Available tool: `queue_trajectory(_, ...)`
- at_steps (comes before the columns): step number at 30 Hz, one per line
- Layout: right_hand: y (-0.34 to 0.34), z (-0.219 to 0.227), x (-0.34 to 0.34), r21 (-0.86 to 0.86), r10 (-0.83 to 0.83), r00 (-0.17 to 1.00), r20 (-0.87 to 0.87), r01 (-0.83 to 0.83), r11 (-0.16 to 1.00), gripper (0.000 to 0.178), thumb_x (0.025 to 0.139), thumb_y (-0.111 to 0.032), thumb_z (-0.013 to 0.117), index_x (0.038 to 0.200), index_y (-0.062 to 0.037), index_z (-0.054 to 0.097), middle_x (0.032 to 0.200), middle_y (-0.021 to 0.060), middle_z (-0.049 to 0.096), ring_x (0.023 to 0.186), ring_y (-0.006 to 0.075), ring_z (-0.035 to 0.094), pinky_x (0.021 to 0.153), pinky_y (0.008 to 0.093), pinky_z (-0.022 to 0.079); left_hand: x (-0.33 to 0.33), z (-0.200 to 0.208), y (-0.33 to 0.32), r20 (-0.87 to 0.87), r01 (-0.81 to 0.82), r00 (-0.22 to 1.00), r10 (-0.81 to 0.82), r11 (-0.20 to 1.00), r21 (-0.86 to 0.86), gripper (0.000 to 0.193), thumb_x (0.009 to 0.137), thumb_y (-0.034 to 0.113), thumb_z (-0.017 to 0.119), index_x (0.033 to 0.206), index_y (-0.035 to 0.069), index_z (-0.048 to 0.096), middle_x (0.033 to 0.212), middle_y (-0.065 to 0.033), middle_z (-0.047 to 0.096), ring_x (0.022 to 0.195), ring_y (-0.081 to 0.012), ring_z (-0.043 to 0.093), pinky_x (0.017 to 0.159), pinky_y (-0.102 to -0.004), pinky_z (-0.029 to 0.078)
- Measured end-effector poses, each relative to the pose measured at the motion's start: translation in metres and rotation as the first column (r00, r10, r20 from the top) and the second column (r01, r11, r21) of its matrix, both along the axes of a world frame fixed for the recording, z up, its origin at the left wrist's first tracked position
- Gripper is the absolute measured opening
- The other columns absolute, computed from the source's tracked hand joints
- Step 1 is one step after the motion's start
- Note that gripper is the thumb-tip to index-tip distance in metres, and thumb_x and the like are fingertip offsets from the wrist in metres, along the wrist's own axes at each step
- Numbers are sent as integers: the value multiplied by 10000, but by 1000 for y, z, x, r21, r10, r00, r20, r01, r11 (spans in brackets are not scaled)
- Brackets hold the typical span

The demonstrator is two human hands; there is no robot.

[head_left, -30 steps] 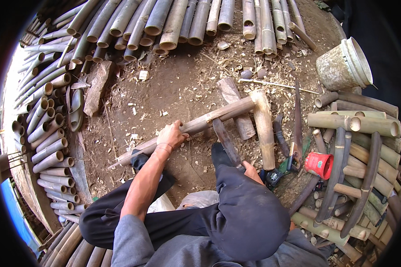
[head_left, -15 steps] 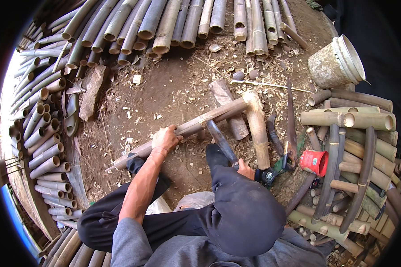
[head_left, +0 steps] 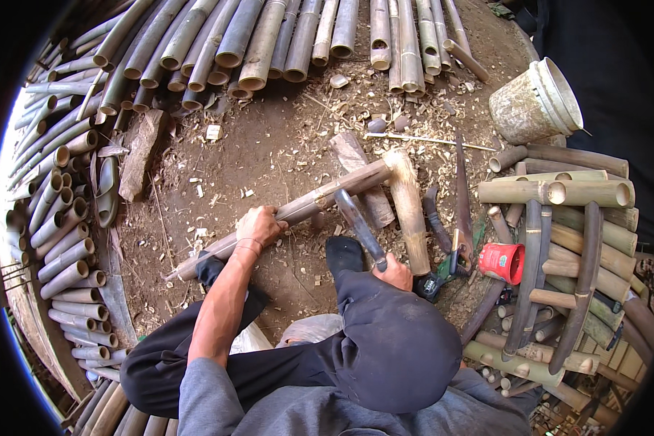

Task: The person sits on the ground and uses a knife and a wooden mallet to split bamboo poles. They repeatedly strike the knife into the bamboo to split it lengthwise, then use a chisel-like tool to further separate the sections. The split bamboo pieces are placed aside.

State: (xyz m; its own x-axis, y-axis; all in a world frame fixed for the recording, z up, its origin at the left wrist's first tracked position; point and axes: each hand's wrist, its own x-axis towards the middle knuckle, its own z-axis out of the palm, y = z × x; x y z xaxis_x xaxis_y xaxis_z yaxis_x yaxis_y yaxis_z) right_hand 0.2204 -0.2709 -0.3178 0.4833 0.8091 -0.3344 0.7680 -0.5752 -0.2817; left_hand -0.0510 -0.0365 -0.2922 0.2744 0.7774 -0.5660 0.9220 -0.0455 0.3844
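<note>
A long bamboo pole [head_left: 327, 194] lies slantwise before me. Its far end rests against the top of a pale wooden log [head_left: 408, 211], and it passes over a weathered wood block [head_left: 374, 203]. My left hand [head_left: 260, 227] is closed around the pole's nearer half. In my right hand [head_left: 394, 275], beside my right knee, is the handle of a machete [head_left: 357, 224]. The machete's broad grey blade points up and left, its tip at the pole's lower edge; whether it touches the bamboo I cannot tell. The handle is mostly hidden by my fingers.
Right of the log lie a curved dark-handled tool [head_left: 437, 218], a handsaw [head_left: 463, 196] and a red container [head_left: 501, 262]. A dirty white bucket [head_left: 522, 105] stands at far right. Bamboo lengths [head_left: 269, 43] are stacked along the back, left and right; wood chips litter the dirt floor.
The whole view has shifted slightly, so the surroundings sit a little further left and up. Both hands keep their grips, and the blade remains by the pole's lower edge.
</note>
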Motion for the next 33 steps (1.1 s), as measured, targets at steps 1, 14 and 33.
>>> queue_trajectory(1,3,4,8,-17,22,999,30,-21,1000,360,797,-322,723,955,-52,546,826,212,699,792,449,679,695,549,531,0,-2,-1,-3,4,1000,-4,1000,0,422,784,398,773,1154,198,734,1030,-164,731,991,-348,697,888,-438,541)
queue_trajectory(14,9,21,22,-34,-115,968,-224,110,993,333,791,-299,735,960,-37,620,812,194,703,767,342,707,691,479,543,-3,1,4,-3,40,999,-40,999,-8,439,767,395,792,1145,178,735,1013,-181,729,986,-357,696,883,-442,545)
queue_trajectory(33,70,0,184,233,-194,949,-248,252,939,489,824,-266,728,1217,1,617,1087,251,684,1024,388,665,888,442,514,-17,-53,6,-143,392,911,-387,920,7,738,725,416,818,1301,90,492,1220,-223,618,1139,-407,607,952,-485,515)
